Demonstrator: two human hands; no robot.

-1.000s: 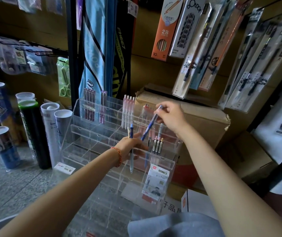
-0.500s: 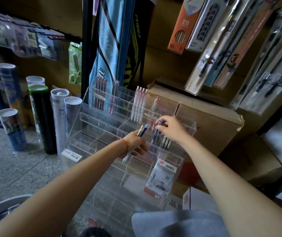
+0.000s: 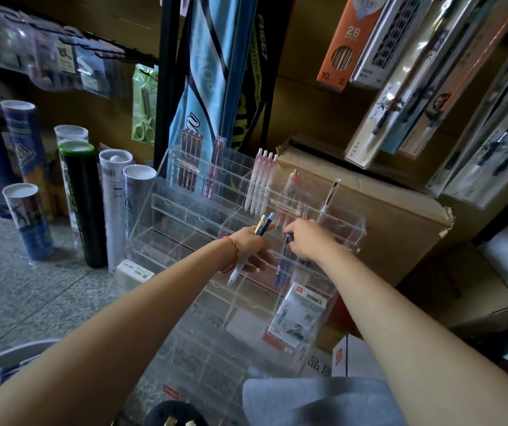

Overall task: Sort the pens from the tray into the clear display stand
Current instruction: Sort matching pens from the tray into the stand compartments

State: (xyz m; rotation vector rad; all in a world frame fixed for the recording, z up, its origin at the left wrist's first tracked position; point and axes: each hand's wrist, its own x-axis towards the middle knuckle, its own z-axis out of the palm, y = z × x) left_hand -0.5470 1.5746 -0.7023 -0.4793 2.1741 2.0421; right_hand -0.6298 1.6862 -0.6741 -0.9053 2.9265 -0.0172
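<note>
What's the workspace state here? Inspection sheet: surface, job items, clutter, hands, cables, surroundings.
Surface: speckled floor left of the stand; what the stand rests on is unclear.
Job's things: clear display stand with pink pens and dark pens in its top row; tray rim at lower left.
Clutter: white boxes in the stand's lower right compartment.
Hands: left hand holds two pens, tops up; right hand pinches the top of a blue pen standing in a compartment.
Cables: nothing seen.
Surroundings: cardboard box behind the stand, tubes to its left, hanging packs above.
</note>
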